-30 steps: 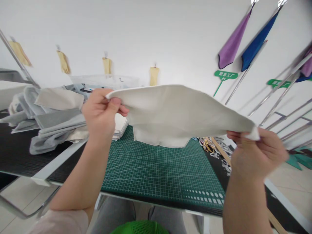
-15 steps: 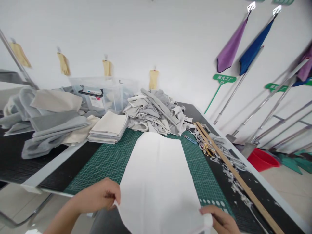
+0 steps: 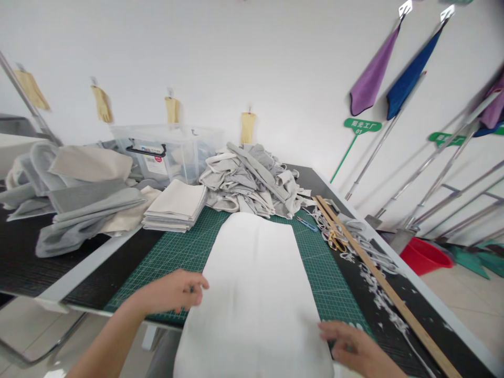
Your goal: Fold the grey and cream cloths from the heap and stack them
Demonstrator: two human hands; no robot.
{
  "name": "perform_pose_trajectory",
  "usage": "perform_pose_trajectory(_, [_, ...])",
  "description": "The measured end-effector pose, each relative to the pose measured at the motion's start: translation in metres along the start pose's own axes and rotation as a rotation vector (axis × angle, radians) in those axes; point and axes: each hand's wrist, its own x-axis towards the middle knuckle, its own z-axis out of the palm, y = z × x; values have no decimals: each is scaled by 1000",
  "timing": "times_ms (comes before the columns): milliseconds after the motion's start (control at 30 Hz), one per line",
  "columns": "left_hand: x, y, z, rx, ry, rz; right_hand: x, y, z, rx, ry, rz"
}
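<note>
A long white piece of cloth (image 3: 255,283) lies spread over the green cutting mat (image 3: 161,268), its near end hanging toward me past the table edge. My left hand (image 3: 179,291) hovers at the cloth's left edge, fingers loosely curled and apart, holding nothing. At the right edge, my right hand (image 3: 348,341) has its fingers stretched over the cloth's border, also without a grip. Whether the fingertips touch the cloth I cannot tell. Beyond its far end sits a heap of crumpled grey and white cloths (image 3: 252,181).
Folded cloths (image 3: 175,205) are stacked on the mat's far left, beside a loose grey pile (image 3: 86,194) and a clear plastic bin (image 3: 169,152). Along the right lie blue snips (image 3: 307,224), yellow-handled scissors (image 3: 336,241), a wooden strip (image 3: 386,286) and fabric scraps. A red bucket (image 3: 425,256) stands beyond.
Both hands have let go of the cloth's near corners. The left hand has moved up and slightly right, the right hand slightly up. The near end of the cloth now hangs down.
</note>
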Motion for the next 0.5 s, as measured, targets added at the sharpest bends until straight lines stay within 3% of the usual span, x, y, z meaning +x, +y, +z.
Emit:
perform_pose_trajectory(100, [46, 20, -14, 139, 329, 177, 47, -31, -13, -205, 225, -72])
perform_pose_trajectory(167, [90, 34, -11, 180, 421, 321, 89, -55, -12, -369, 317, -156])
perform_pose_trajectory(233, [137, 45, 2, 310, 422, 418, 133, -75, -3, -470, 391, -181])
perform_pose_trajectory(300, [177, 52, 20, 541, 407, 374, 171, -85, 10, -509, 410, -141])
perform_pose_trajectory(367, [207, 52, 36, 594, 439, 298, 200, -85, 22, -548, 429, -63])
perform_pose_trajectory(500, [230, 35, 44, 639, 546, 140, 225, -64, 32, -627, 458, 74])
